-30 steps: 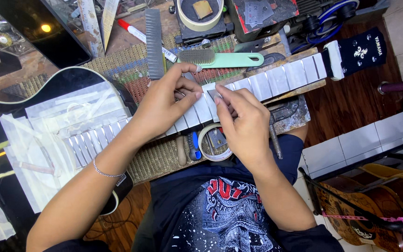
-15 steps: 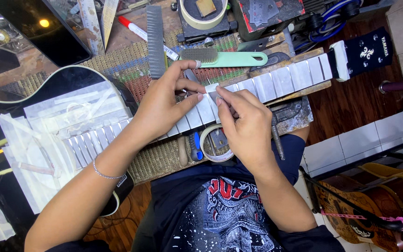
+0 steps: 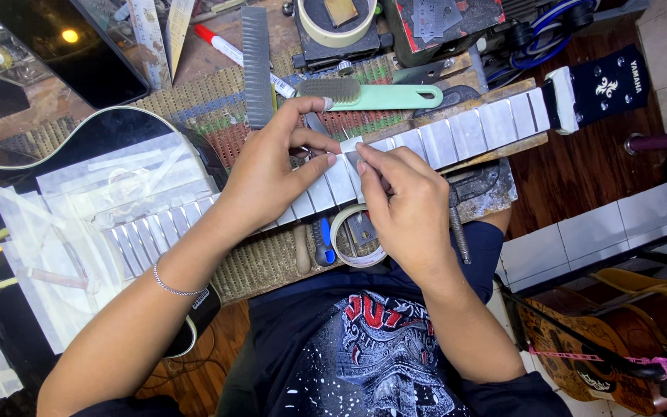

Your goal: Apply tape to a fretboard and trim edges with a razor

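Two hands meet over the guitar neck (image 3: pixel 457 139), which lies across the bench from lower left to upper right, its fretboard covered in strips of pale tape. Your left hand (image 3: pixel 272 174) lies flat-fingered on the neck, thumb and forefinger pinching the edge of a tape strip (image 3: pixel 351 157) at mid-neck. Your right hand (image 3: pixel 407 208) presses the same strip from the near side, forefinger and thumb closed on its end (whether the strip is fully stuck down there, you cannot tell from this view). Both grips are on the tape strip, neither is slack.

Near the right hand, just below the neck, a roll of masking tape (image 3: pixel 357 235) lies flat on the woven mat (image 3: pixel 194 108), with a blue-handled tool (image 3: pixel 324 241) touching its left side. Beyond the neck, on the far side: a green-handled brush (image 3: pixel 372 94), a long metal file (image 3: pixel 256 66) standing on end in the view, and a red-capped marker (image 3: pixel 229 48). A second tape roll (image 3: pixel 339 19) sits on a dark box at the far edge.

Left: the black guitar body (image 3: pixel 79 147), its top papered over with white sheets and taped strips. Right: the dark headstock (image 3: pixel 607 85) overhangs the bench edge above a wooden floor. A thin bracelet (image 3: pixel 171 286) circles your left wrist.
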